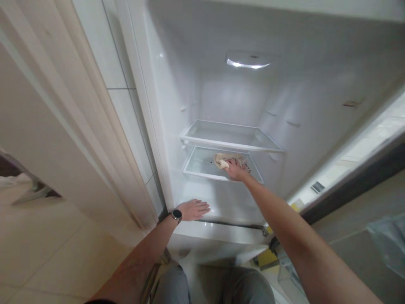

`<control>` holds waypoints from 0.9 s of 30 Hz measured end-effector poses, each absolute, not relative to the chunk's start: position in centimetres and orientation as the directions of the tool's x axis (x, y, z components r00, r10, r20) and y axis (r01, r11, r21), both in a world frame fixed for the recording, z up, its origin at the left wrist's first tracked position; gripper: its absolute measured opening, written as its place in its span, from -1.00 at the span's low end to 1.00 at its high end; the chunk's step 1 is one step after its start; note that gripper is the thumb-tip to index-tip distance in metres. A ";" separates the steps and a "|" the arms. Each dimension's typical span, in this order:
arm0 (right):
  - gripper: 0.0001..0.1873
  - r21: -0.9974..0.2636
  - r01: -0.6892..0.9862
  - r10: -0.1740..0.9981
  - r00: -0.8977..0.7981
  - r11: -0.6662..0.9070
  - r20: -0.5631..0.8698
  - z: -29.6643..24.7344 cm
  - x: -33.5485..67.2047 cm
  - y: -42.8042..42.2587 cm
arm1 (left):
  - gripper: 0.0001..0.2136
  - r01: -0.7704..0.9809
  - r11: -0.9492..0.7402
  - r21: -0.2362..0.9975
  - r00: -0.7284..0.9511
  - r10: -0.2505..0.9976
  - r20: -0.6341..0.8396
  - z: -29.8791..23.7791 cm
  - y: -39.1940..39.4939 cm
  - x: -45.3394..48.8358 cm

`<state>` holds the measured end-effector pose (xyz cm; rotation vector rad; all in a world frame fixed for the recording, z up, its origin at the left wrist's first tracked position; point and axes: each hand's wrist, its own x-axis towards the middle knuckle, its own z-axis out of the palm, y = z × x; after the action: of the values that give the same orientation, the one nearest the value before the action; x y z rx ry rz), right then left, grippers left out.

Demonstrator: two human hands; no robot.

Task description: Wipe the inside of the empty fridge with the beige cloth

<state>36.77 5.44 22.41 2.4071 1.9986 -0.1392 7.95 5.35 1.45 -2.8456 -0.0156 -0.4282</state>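
Observation:
I am looking into an open white fridge. My right hand (236, 170) reaches in and presses a beige cloth (221, 161) onto the lower glass shelf (202, 166); its fingers are closed on the cloth. My left hand (193, 209), with a dark watch on the wrist, lies flat with fingers stretched out on the white ledge (221, 202) at the fridge's bottom front. It holds nothing. Above the cloth sits an upper glass shelf (228, 135) with nothing on it.
The fridge door (357, 164) stands open at the right. A lit lamp (248, 63) glows in the fridge ceiling. A white wall panel (63, 126) and tiled floor (47, 245) lie to the left. My grey-trousered knees (215, 287) are below. Yellow items (267, 257) lie on the floor.

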 end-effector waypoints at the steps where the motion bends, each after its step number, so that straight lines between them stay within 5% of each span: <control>1: -0.36 -0.049 0.981 0.981 0.182 -0.185 -0.067 22.6 36.8 4.3 | -0.59 0.048 -0.967 -0.250 0.956 -0.028 0.293 1.4 5.4 7.9; 11: -0.44 -0.007 0.948 0.948 0.317 -0.317 -0.032 24.1 38.2 -3.9 | -0.59 0.055 -0.966 -0.254 0.936 -0.039 0.350 0.7 6.0 8.0; 27: -0.29 -0.019 0.923 0.917 0.380 -0.385 -0.124 22.5 40.8 1.0 | -0.59 0.044 -0.967 -0.250 0.944 -0.042 0.328 1.2 5.6 8.0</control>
<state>40.80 0.97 22.50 2.5651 1.7107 -0.1756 8.01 5.63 1.16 -2.8434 -0.0015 -0.4878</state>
